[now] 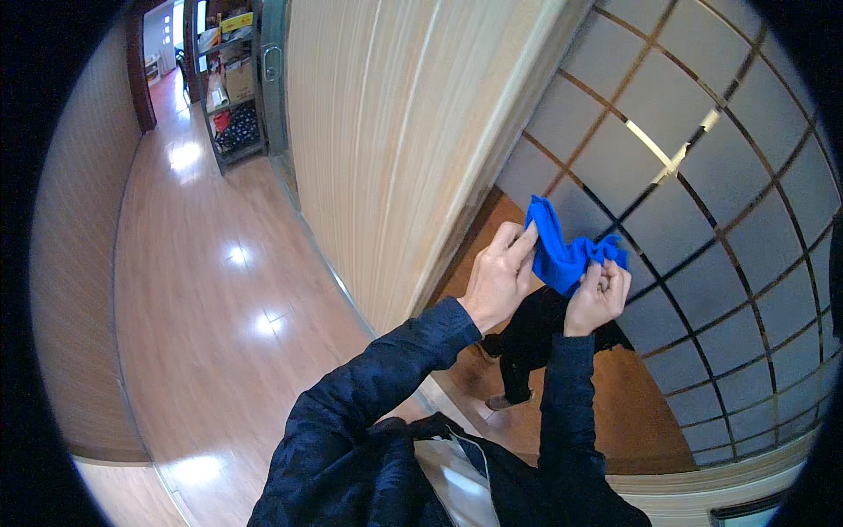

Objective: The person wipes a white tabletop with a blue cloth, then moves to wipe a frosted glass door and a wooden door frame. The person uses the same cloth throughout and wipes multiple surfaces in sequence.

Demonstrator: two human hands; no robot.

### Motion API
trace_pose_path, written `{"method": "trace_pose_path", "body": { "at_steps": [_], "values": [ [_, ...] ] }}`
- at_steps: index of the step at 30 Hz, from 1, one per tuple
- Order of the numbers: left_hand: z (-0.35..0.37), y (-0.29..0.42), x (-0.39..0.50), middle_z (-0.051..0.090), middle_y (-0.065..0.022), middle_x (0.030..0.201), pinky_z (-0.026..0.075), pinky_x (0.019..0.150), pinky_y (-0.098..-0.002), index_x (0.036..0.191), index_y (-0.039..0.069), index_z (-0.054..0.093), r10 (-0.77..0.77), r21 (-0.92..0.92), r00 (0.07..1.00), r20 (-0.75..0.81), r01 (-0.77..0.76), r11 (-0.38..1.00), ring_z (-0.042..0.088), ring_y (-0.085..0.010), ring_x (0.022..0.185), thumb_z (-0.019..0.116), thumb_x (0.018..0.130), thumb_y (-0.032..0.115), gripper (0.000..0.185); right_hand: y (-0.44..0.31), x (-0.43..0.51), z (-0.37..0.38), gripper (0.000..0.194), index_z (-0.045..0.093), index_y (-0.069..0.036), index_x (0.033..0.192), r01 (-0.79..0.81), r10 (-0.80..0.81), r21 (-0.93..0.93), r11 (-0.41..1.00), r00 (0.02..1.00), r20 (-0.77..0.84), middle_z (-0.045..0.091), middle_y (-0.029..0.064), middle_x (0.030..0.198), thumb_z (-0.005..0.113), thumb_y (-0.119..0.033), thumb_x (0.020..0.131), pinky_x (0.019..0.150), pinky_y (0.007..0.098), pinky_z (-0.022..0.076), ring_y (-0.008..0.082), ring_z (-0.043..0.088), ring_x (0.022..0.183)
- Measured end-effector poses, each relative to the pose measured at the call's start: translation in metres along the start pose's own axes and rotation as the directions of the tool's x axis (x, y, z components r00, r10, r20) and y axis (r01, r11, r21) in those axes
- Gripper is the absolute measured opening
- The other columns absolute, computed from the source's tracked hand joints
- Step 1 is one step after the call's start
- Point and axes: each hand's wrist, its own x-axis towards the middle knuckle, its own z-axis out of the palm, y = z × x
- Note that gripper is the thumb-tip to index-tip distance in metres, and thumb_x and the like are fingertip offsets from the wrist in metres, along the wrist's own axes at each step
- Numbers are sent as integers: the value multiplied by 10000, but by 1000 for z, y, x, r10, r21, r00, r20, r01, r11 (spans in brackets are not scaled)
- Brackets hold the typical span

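Note:
A bright blue cloth (556, 260) is bunched between my two hands at chest height. My left hand (502, 273) pinches its left end between thumb and fingers, and a corner sticks up above the fingertips. At the right end, the fingers of my right hand (598, 296) are curled around a crumpled part. Behind the cloth stands a large panel (672, 230) of frosted squares divided by shiny lines. Its lower part is brown and glossy, with a dark reflected figure and a shoe in it. I cannot tell whether the cloth touches the panel.
A wood-grain wall (382, 132) ends in a pale edge close to my left hand. Left of it, a corridor floor (211, 316) runs towards a doorway. A metal shelf rack (240, 158) with boxes and bags stands there, beside a glass door with a handle (271, 64).

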Motion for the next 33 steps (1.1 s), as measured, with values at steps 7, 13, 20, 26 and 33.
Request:
{"method": "trace_pose_path", "body": {
  "at_steps": [7,13,20,26,33],
  "values": [
    [-102,-49,31,621,-170,995,554,736,-378,1383,60,674,-79,112,992,-98,90,990,669,-294,828,693,938,-52,459,-31,-11,129,78,677,71,1033,-137,125,245,960,990,63,556,37,966,684,84,957,611,229,479,85,578,692],
    [-169,-110,53,605,-173,966,555,722,-390,1335,63,698,-103,196,977,-188,140,971,669,-300,827,673,936,-70,421,-49,-58,219,71,637,69,1059,-312,311,292,904,949,53,562,56,1086,663,26,1009,654,240,517,111,624,772],
    [-194,-174,77,579,-159,965,550,714,-356,1376,59,674,-107,232,994,-20,108,967,648,-263,817,651,946,-81,453,-52,-94,235,379,611,68,1288,-302,339,237,923,931,-135,646,129,1197,713,-191,1031,938,358,513,227,632,1048],
    [-197,-216,113,599,-195,1051,556,710,-409,1389,82,665,87,140,979,184,-113,984,647,-318,813,672,877,-87,540,-78,-105,256,472,652,92,1306,-266,360,267,926,834,-418,702,200,1262,811,-98,904,982,399,536,290,674,1097],
    [-201,-193,177,611,-184,1059,561,616,-368,1314,12,695,313,-14,931,190,-316,949,645,-281,737,706,850,-72,472,-126,-30,240,273,711,16,1143,-20,-177,-354,935,838,-516,727,136,1107,802,-2,886,949,413,550,256,680,1001]
  ]
}}
